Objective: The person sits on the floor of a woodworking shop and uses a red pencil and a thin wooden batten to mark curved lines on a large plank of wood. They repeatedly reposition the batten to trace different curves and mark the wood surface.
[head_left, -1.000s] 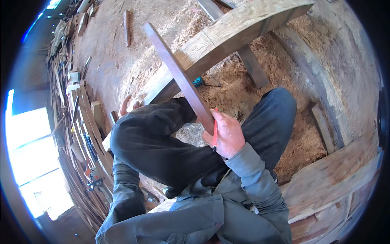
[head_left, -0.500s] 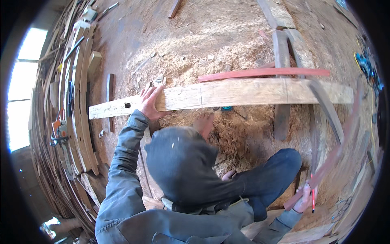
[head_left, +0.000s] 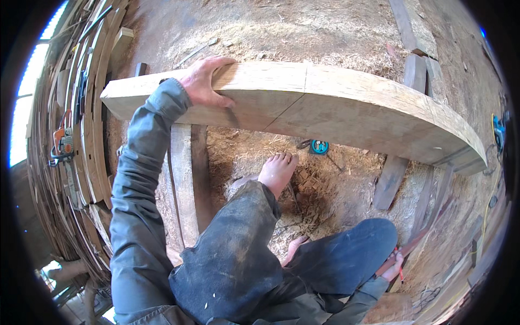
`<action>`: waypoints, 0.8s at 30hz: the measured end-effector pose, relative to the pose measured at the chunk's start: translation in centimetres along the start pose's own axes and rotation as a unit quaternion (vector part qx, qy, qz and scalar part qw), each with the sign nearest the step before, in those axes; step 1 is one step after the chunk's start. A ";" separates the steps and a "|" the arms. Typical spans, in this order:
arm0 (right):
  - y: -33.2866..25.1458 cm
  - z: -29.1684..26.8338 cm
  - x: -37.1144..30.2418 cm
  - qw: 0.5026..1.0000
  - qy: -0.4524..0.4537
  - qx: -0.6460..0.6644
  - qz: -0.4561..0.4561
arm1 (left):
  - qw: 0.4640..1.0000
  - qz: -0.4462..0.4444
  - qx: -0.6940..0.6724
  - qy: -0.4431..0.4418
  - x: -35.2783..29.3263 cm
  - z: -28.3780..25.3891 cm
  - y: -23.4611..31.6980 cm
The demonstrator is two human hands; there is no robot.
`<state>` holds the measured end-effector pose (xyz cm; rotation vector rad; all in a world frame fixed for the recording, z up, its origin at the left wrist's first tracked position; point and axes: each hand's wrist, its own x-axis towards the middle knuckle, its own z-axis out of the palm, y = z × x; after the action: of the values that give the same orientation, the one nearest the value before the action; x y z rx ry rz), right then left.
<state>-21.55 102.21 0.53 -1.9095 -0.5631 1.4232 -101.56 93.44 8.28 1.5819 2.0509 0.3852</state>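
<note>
A thick pale wooden beam (head_left: 346, 119) spans the view in front of me, tilted so that its near side face shows. Pencil lines cross its top and this face. My left hand (head_left: 208, 82) grips the beam left of its middle, fingers over the far edge and thumb against the near face. Low on the right, beside my bent knee, my right hand (head_left: 392, 265) is closed around a long reddish-brown wood strip (head_left: 420, 238). A red pencil (head_left: 401, 275) sticks out of the same hand. That hand's fingers are partly hidden by the knee.
Timber supports (head_left: 391, 181) lie under the beam, with another pair of lengths (head_left: 185, 189) on the left. A teal tape measure (head_left: 319, 147) rests near my bare foot. A chainsaw (head_left: 64, 145) sits by stacked boards; a blue power tool (head_left: 498, 131) lies far right.
The beam has tipped, so its near side face now shows. The red strip behind it and the loose piece across its right end no longer show there. My right hand's strip has swung lower.
</note>
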 end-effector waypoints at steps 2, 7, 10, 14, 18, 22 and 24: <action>0.8 -0.1 0.0 0.999 0.015 0.026 -0.016 | 0.999 -0.029 -0.012 -0.019 0.2 0.0 -0.2; 1.2 -1.3 -0.2 0.997 -0.058 0.055 -0.005 | 0.997 -0.027 -0.051 -0.047 1.2 -0.3 -1.0; 1.0 -2.0 -0.1 0.997 -0.057 0.032 0.030 | 0.991 -0.063 -0.093 -0.078 2.7 -0.5 -1.2; 0.9 -2.5 0.0 0.999 0.016 -0.041 0.005 | 0.983 -0.108 -0.070 -0.134 5.0 -1.0 -1.7; 0.4 -2.5 0.2 0.994 0.033 -0.086 -0.053 | 0.976 -0.094 -0.089 -0.174 7.6 -1.4 -3.9; 0.0 -1.0 0.3 0.967 0.064 -0.203 -0.139 | 0.966 -0.146 -0.057 -0.204 10.6 -0.5 -6.8; -0.2 0.6 0.2 0.972 0.085 -0.173 -0.131 | 0.968 -0.128 -0.052 -0.210 12.3 0.1 -8.0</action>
<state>-22.07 102.67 0.39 -2.1058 -0.9909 1.0319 -110.23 102.95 1.31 1.1921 1.8361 0.0517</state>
